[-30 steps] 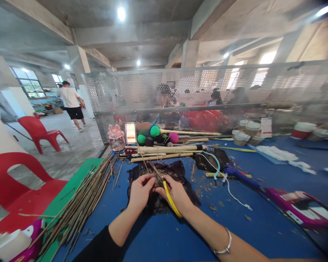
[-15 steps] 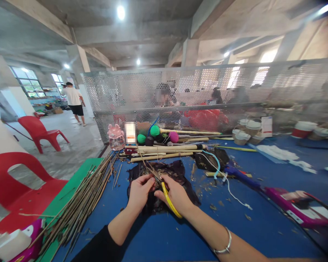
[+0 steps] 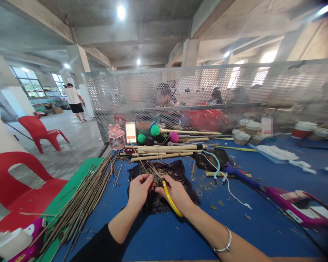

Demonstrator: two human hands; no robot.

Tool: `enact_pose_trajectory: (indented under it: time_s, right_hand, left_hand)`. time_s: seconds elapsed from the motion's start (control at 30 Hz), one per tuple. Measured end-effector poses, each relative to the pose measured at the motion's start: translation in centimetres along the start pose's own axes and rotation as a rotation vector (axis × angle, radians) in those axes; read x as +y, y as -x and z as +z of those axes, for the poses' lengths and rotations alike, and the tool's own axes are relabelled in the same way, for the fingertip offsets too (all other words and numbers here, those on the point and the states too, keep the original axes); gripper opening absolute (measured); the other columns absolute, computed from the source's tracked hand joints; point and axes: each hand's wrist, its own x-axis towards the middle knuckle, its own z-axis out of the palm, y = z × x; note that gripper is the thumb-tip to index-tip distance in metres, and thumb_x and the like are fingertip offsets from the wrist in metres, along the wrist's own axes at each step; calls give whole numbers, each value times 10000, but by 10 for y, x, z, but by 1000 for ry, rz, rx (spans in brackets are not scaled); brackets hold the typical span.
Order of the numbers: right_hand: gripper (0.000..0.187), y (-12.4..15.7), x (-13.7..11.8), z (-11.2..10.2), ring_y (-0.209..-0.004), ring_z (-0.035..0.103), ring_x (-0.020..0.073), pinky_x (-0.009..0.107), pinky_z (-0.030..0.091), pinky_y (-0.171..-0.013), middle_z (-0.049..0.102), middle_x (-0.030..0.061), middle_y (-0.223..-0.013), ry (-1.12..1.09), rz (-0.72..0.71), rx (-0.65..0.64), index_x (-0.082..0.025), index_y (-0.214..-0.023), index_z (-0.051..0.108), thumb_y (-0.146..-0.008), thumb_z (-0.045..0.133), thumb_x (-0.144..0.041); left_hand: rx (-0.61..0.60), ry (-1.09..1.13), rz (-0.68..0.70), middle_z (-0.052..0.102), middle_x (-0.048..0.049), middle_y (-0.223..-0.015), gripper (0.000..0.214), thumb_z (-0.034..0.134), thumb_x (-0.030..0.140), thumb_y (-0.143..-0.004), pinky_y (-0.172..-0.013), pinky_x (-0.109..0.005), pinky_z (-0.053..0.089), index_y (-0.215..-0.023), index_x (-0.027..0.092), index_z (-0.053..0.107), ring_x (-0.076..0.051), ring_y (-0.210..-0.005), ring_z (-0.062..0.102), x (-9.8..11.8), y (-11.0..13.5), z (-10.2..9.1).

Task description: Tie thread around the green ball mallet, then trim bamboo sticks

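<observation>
My left hand (image 3: 140,190) is closed in a pinch on a thin brown stick (image 3: 139,157), which slants up and away to the left. Around the yellow handle of a pair of scissors (image 3: 171,201), the fingers of my right hand (image 3: 179,194) are wrapped. The scissor blades point forward and left, close beside the stick; I cannot tell whether they touch it. Both hands are above a crumpled black cloth (image 3: 180,169) strewn with small plant scraps. To the left lies a big bundle of thin brown sticks (image 3: 83,200).
Pale rods (image 3: 164,149) and green, black and magenta yarn balls (image 3: 155,130) lie at the back before a perforated metal screen (image 3: 120,91). A pink-lidded bottle (image 3: 116,137) stands back left. A purple device (image 3: 292,209) is right. Red chairs (image 3: 13,182) and a walking person (image 3: 74,98) are left.
The stick in my left hand has tilted slightly further left, and the scissors have shifted a little. In the background the person has moved slightly.
</observation>
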Motion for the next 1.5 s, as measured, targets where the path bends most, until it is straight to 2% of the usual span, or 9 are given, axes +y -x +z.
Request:
enact_pose_trajectory:
  time_s: [0.17,0.33,0.43,0.5,0.63,1.1,1.2,1.37,1.5]
  right_hand:
    - [377,0,1,0,-600,588,156,220,423,-540,656,28,-710,20,24,-3,-180,-1010,566,-756,578,-459]
    - [524,3,-2,-1,-815,611,205,287,453,-708,641,76,-966,112,25,-13,-190,-1112,499,-694,631,-475]
    - [555,3,-2,0,-929,591,226,315,438,-790,611,95,-1061,116,-7,-5,-197,-1138,484,-680,649,-463]
    - [495,3,-2,0,-898,596,215,300,439,-769,624,85,-1021,82,-19,-9,-199,-1111,497,-705,632,-448]
    - [361,2,-2,0,-686,590,165,235,423,-618,651,36,-809,-5,-15,-43,-201,-1012,543,-743,599,-436]
    - [311,0,-2,1,-519,488,123,206,349,-503,576,-10,-624,-13,35,-90,-186,-960,532,-785,535,-442]
    - [352,1,-4,-1,-595,544,145,222,388,-560,612,11,-699,27,42,-77,-190,-1004,526,-764,558,-446]
    - [532,4,-4,-2,-826,588,197,284,430,-723,619,77,-1002,119,-4,-65,-191,-1113,488,-683,636,-466]
    - [471,3,-3,0,-819,584,190,281,431,-727,621,71,-978,90,-21,-61,-189,-1099,498,-722,606,-449]
  left_hand:
    - [21,4,15,609,-3,-551,336,750,385,-541,-516,-204,461,-702,106,654,-91,-497,540,-1,-2,-1]
    - [26,70,32,630,-2,-613,327,754,376,-538,-545,-209,466,-713,118,657,-91,-532,557,-3,-4,-2]
    - [-10,68,23,622,-2,-585,325,758,372,-533,-526,-199,455,-702,112,660,-85,-512,543,-2,-2,-1]
    - [-40,61,18,614,0,-563,325,757,372,-540,-516,-189,448,-705,109,662,-79,-502,534,-1,-1,-1]
    - [-52,76,24,606,6,-558,317,757,372,-548,-516,-177,445,-691,108,657,-72,-507,531,-1,0,0]
    - [12,77,19,617,4,-588,339,764,383,-527,-532,-196,464,-704,114,658,-79,-514,540,-5,-6,-3]
    - [28,122,0,624,-2,-625,356,774,375,-513,-540,-196,475,-727,116,656,-83,-541,559,-5,-8,-4]
    - [4,168,-4,633,-13,-643,362,783,358,-503,-523,-183,473,-739,115,655,-79,-536,562,-6,-9,-4]
    - [-34,113,-4,626,-1,-610,337,775,366,-498,-516,-185,466,-691,119,651,-82,-524,555,-5,-6,-2]
